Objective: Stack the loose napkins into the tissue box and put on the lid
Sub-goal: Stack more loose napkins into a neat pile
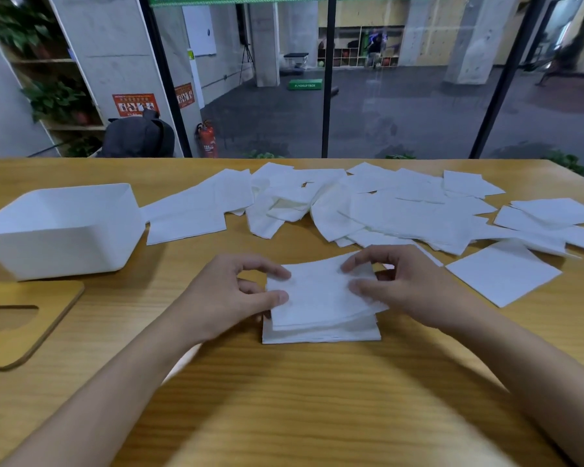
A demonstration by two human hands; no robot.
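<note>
While the left hand and right hand pinch opposite edges of the stack at frame centre, its napkins look light, limp and easily creased, so gripping both sides together seems safest.

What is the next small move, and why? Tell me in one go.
Probably lower the napkin that the left hand and right hand pinch by its sides, and square it onto the small stack right beneath it. It hangs slightly askew above the stack, many loose napkins lie behind, and the tissue box stands open with its lid beside it.
</note>
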